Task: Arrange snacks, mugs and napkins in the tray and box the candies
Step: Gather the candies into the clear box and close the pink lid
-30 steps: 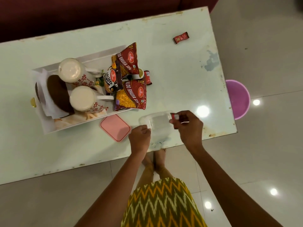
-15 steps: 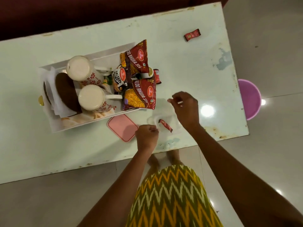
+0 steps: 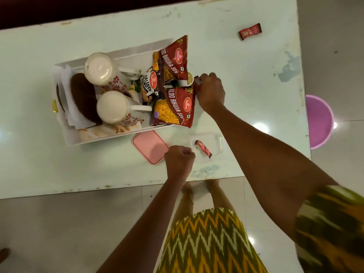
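A white tray [image 3: 74, 141] holds two white floral mugs [image 3: 113, 109], white napkins [image 3: 68, 83] and red snack packets [image 3: 174, 109]. A small clear plastic box [image 3: 215, 143] sits near the table's front edge with one red candy [image 3: 203, 148] inside. My left hand [image 3: 180, 159] grips the box's left rim. My right hand [image 3: 210, 91] is at the tray's right end, its fingers closed on a red candy [image 3: 197, 81] beside the packets. Another red candy [image 3: 250, 31] lies alone at the far right of the table. The box's pink lid [image 3: 149, 145] lies flat beside the box.
The pale green table [image 3: 236, 75] ends just right of the far candy. A purple tub [image 3: 319, 123] stands on the tiled floor beyond that edge. My feet and patterned dress show below the table's front edge.
My right hand dropped a candy into the clear box, then reached away to the tray's right end and closed on another candy. My left hand stayed on the box.
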